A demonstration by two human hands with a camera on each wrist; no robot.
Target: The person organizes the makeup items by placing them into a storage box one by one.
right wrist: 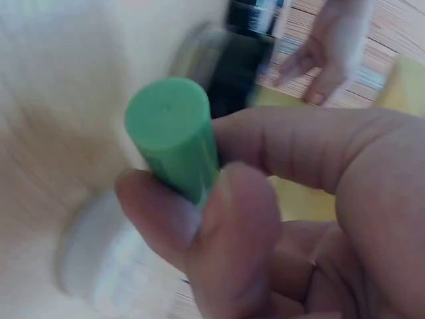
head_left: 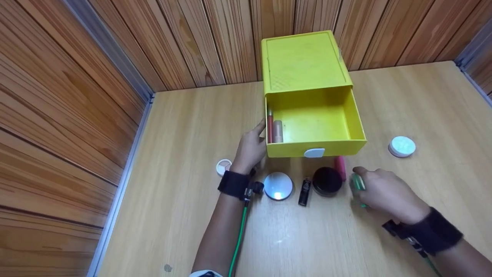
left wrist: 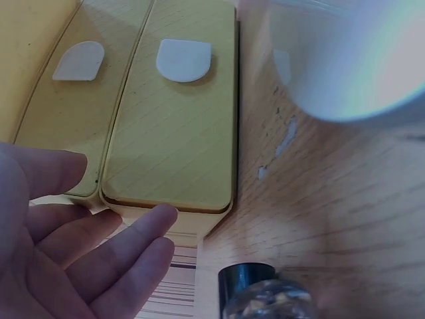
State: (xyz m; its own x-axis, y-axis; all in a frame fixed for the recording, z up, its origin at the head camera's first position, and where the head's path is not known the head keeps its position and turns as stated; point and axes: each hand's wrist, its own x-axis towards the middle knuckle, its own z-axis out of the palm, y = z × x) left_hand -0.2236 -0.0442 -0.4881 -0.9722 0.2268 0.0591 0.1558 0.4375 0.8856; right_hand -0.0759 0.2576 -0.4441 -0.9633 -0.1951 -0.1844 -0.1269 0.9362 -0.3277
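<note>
My right hand grips a small green tube, its flat round end showing between thumb and fingers in the right wrist view. It is over the table, right of the black round compact and a pink tube. My left hand is at the left side of a yellow drawer box, fingers loosely extended beside its front corner. The upper drawer is pulled out; inside, along its left wall, lie a red tube and a pale pink tube.
Before the box lie a white round compact and a small black tube. A small round palette is left of my left wrist. A white-lidded jar stands to the right. Wooden panels close off the back and left.
</note>
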